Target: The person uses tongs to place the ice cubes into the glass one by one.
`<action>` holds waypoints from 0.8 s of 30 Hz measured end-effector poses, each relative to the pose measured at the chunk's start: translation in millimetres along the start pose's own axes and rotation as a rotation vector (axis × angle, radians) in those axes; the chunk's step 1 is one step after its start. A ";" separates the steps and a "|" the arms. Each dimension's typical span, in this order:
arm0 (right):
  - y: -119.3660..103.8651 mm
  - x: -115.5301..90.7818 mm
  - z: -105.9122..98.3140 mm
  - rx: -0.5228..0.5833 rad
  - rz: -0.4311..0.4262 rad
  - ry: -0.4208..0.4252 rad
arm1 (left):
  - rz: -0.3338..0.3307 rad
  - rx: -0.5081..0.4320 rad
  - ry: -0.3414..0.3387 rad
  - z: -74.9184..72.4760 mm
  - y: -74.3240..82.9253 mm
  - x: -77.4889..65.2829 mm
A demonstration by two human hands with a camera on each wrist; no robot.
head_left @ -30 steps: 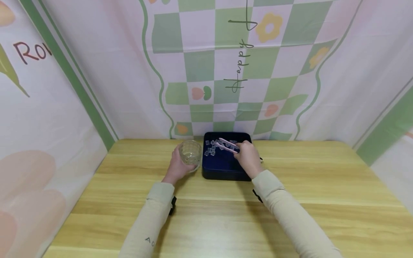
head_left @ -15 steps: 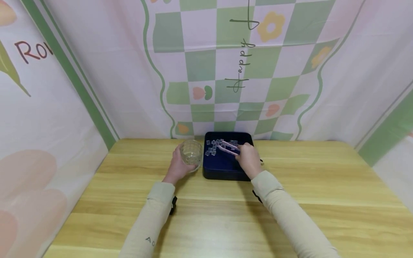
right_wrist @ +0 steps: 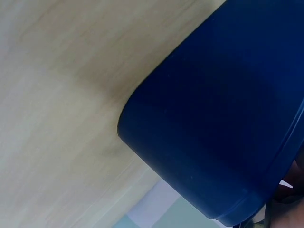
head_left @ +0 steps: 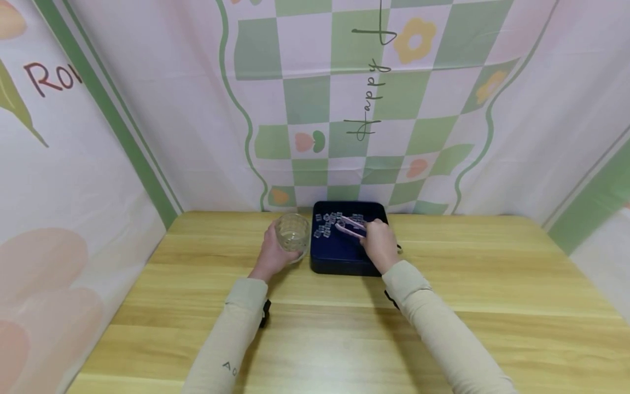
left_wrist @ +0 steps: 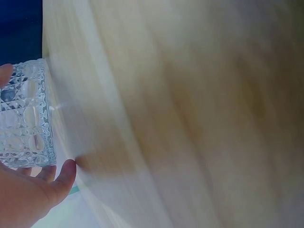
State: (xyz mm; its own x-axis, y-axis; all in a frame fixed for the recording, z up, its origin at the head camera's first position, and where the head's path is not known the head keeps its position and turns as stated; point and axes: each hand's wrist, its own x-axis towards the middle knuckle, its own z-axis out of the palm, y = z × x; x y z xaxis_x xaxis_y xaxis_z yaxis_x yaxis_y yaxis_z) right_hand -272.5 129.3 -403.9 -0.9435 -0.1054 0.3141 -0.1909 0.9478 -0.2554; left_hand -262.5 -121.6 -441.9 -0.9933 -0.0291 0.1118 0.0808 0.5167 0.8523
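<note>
In the head view my left hand [head_left: 272, 253] grips a clear patterned drinking glass [head_left: 292, 238] from its left side, with the thumb round the near side. The left wrist view shows the embossed wall of the glass [left_wrist: 26, 116] between thumb and fingers. My right hand [head_left: 381, 244] holds pale pink tongs [head_left: 351, 227] over a dark blue tray [head_left: 339, 256]. Their tips lie among small clear pieces [head_left: 325, 225] in the tray's far left part. The right wrist view shows mostly the tray's outer wall [right_wrist: 209, 118], with my right fingers at the lower right edge.
The tray stands on a wood-grain table [head_left: 315, 339] close to the back, just right of the glass. Further clear pieces [head_left: 358, 220] lie at the tray's far right. A patterned cloth [head_left: 305, 98] hangs behind the table.
The tong tips have shifted slightly right and nearer among the clear pieces. The left hand and glass have stayed in place.
</note>
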 end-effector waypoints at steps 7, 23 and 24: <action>1.0 -1.2 1.4 -0.021 -0.011 -0.002 | 0.004 0.001 -0.003 0.1 0.4 0.2; -0.2 2.5 3.5 0.006 -0.015 -0.051 | 0.002 0.018 0.006 2.6 -4.9 2.8; -0.3 2.8 3.7 0.007 -0.015 -0.061 | 0.003 0.016 0.007 2.6 -5.2 2.7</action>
State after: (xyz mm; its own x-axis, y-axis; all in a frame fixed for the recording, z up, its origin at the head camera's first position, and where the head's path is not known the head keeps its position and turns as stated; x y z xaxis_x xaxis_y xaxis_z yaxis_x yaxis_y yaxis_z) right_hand -276.1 127.6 -406.3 -0.9552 -0.1379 0.2617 -0.2069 0.9437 -0.2579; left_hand -265.8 -122.1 -447.3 -0.9925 -0.0337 0.1177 0.0821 0.5306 0.8437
